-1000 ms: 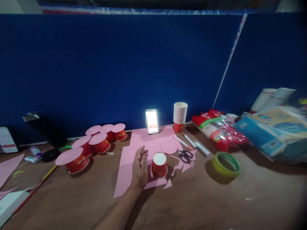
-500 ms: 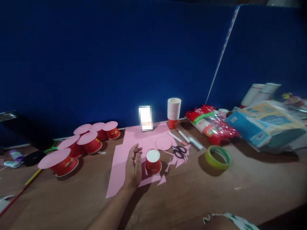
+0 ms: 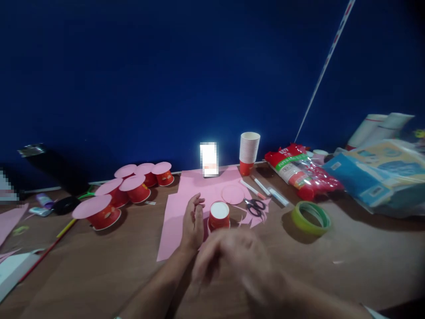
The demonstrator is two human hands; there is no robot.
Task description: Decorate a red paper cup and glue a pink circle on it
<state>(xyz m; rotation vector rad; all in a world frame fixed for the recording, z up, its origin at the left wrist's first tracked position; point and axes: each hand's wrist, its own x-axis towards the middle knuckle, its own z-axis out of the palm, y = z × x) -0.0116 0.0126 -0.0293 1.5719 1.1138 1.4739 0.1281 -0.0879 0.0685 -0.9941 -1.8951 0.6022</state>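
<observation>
My left hand (image 3: 193,222) rests flat on a sheet of pink paper (image 3: 189,195), fingers stretched out, just left of an upside-down red paper cup (image 3: 219,215). My right hand (image 3: 232,259) comes in from the lower right, smeared by motion, in front of the cup; its fingers cannot be made out. A cut pink paper circle (image 3: 233,194) lies behind the cup, with black scissors (image 3: 255,206) and pink scraps to its right.
Several upturned red cups topped with pink discs (image 3: 126,190) stand at left. A stack of cups (image 3: 249,153), markers (image 3: 262,190), a red cup package (image 3: 302,175), a green tape roll (image 3: 311,217) and paper packs (image 3: 375,177) lie right. Blue partition behind.
My right hand has come into view from the lower right and moved toward the cup. My left hand has stayed on the pink paper. The camera shifted slightly.
</observation>
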